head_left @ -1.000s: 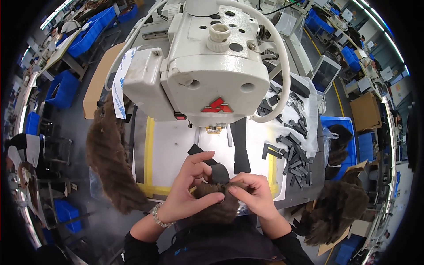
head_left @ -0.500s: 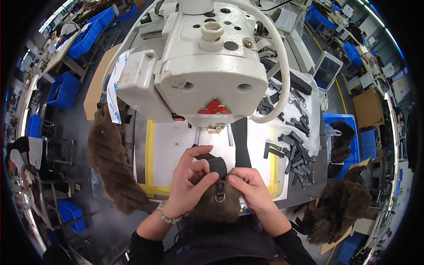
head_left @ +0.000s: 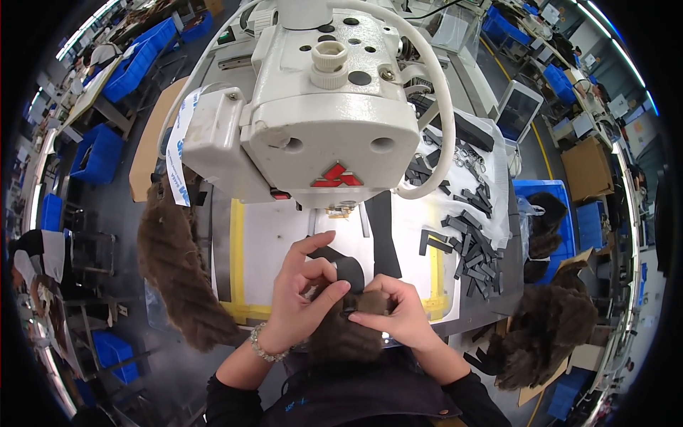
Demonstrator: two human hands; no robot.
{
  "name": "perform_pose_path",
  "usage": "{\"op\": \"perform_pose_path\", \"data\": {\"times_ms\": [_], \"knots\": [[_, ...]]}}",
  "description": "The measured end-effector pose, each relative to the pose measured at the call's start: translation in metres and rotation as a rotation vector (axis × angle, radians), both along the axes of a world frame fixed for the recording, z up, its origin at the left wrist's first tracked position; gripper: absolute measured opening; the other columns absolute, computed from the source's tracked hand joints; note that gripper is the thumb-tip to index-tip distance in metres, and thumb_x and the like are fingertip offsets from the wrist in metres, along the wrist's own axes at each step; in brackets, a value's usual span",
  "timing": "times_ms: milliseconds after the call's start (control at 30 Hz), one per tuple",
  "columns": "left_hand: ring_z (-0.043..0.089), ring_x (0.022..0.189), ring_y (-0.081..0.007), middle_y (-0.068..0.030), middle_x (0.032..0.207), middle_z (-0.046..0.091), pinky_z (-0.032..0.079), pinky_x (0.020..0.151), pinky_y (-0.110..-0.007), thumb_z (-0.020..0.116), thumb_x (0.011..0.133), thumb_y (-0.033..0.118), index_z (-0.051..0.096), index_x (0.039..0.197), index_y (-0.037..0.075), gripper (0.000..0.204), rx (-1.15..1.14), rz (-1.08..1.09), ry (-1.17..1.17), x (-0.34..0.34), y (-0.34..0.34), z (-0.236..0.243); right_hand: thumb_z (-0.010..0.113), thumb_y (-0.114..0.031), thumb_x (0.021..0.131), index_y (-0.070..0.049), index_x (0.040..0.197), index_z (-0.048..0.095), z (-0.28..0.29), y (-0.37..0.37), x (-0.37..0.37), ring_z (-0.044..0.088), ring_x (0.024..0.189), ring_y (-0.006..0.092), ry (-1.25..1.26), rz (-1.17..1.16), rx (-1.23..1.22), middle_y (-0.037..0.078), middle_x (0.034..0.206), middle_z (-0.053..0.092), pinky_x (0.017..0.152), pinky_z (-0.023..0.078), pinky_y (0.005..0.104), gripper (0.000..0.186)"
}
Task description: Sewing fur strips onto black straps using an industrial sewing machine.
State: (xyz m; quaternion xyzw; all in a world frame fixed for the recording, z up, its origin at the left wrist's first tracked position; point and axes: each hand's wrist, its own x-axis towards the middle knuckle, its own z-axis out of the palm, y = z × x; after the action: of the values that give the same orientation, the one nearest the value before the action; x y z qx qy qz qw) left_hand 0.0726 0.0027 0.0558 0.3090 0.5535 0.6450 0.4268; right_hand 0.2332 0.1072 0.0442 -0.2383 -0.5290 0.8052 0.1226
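Below the needle area of a white sewing machine (head_left: 327,128), both my hands work on a brown furry piece (head_left: 341,338) with a black strap (head_left: 348,272). My left hand (head_left: 302,302), with a beaded bracelet on its wrist, is closed on the strap, thumb and curled fingers at its edge and the index finger raised. My right hand (head_left: 402,313) pinches a folded-over part of the furry piece just right of the strap. The metal ring on the piece is mostly hidden by my right fingers and the fold.
Many short black strap pieces (head_left: 466,249) and metal rings (head_left: 469,160) lie on the right side of the table. A long black band (head_left: 384,235) runs beside the needle. Brown fur pieces hang at the left (head_left: 178,270) and lie in a box (head_left: 548,327) at the right.
My right hand has folded the furry piece's edge over, and its thumb has shifted left and down across the metal ring. My left hand keeps its hold on the strap.
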Motion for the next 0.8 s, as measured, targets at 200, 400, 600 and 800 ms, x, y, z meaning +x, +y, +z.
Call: {"op": "perform_pose_path", "data": {"times_ms": [200, 400, 600, 800], "knots": [[0.055, 0.074, -0.0067, -0.0013, 0.08, 0.059, 0.046, 0.07, -0.021, 0.072, 0.076, -0.011, 0.039, 0.134, 0.001, 0.068, 0.074, 0.056, 0.031, -0.006, -0.002, -0.002, 0.077, -0.003, 0.076, 0.0, 0.09, 0.065, -0.002, -0.015, 0.014, 0.069, 0.074, 0.0195, -0.064, -0.071, 0.861, 0.011, 0.083, 0.069, 0.068, 0.053, 0.0294, 0.019], [0.056, 0.075, -0.0094, -0.0021, 0.077, 0.058, 0.046, 0.077, -0.024, 0.074, 0.074, -0.011, 0.036, 0.127, 0.003, 0.067, 0.087, -0.007, 0.136, -0.008, -0.001, -0.007, 0.077, -0.006, 0.079, 0.0, 0.09, 0.064, 0.003, -0.016, 0.021, 0.064, 0.07, 0.012, -0.172, 0.038, 0.527, 0.008, 0.081, 0.068, 0.066, 0.051, 0.0247, 0.018], [0.06, 0.086, -0.0121, -0.0053, 0.088, 0.062, 0.044, 0.086, -0.027, 0.082, 0.069, -0.001, 0.034, 0.137, 0.006, 0.084, 0.14, -0.147, 0.122, -0.002, 0.002, -0.004, 0.08, -0.003, 0.077, -0.002, 0.096, 0.066, -0.008, -0.012, 0.078, 0.062, 0.084, 0.0091, -0.092, -0.046, 0.248, 0.004, 0.091, 0.069, 0.076, 0.049, 0.0249, 0.023], [0.057, 0.1, -0.0142, -0.0025, 0.102, 0.064, 0.038, 0.093, -0.032, 0.086, 0.067, 0.013, 0.021, 0.146, 0.002, 0.103, -0.03, -0.259, 0.574, -0.007, 0.011, -0.005, 0.086, -0.015, 0.055, 0.0, 0.125, 0.048, 0.005, 0.009, 0.241, 0.064, 0.091, 0.0355, 0.331, -0.85, 0.244, 0.024, 0.11, 0.061, 0.077, 0.056, 0.0464, 0.081]]}}
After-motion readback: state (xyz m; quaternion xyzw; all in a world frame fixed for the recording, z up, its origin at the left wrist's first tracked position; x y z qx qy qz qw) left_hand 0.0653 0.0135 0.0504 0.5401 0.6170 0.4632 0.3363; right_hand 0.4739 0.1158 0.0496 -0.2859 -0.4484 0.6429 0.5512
